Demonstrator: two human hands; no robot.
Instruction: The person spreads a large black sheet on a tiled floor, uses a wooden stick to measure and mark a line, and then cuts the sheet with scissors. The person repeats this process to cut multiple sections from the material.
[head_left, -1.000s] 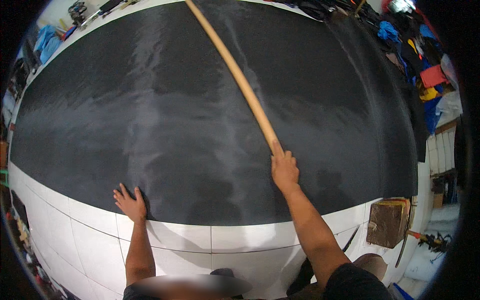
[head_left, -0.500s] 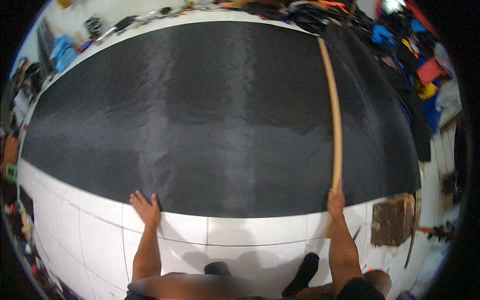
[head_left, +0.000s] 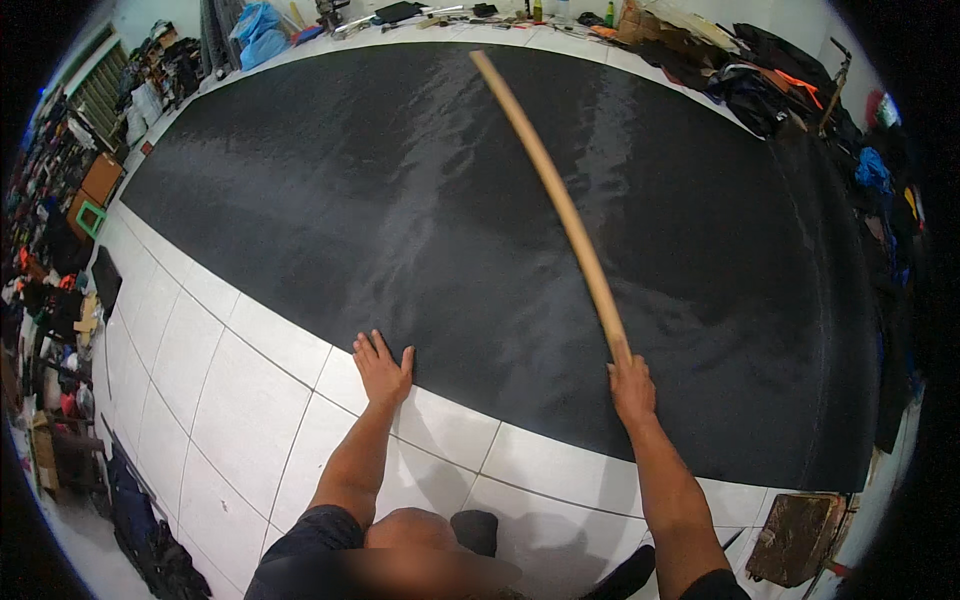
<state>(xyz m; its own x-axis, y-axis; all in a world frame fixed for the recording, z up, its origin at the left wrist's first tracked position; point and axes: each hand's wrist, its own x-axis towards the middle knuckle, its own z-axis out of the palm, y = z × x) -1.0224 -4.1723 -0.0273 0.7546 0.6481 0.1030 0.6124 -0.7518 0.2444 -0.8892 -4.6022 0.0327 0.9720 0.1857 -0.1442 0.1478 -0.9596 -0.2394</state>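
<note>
In the head view, your right hand (head_left: 633,390) grasps the near end of a long wooden stick (head_left: 560,205), its fingers wrapped around it. The stick lies over a large black sheet (head_left: 480,300), slanting away from you to the left, and its far end comes close to the sheet's far edge. You cannot tell from here whether it touches the sheet along its whole length.

Your left hand (head_left: 384,370) grips nothing: it is laid out flat with the fingers spread, at the sheet's near edge, fingertips over the black surface. It is well apart from the stick.

The sheet covers much of the white tiled floor (head_left: 250,420), with pale streaks of sheen across it and a thin pale line down its right side. Your dark-clad feet (head_left: 475,532) are on the tiles between your arms. To your right, a brown block (head_left: 795,540) sits just beside the sheet's near corner. Beyond the far edge, a blue bag (head_left: 260,38) is at the left and a dark heap (head_left: 755,90) at the right.
</note>
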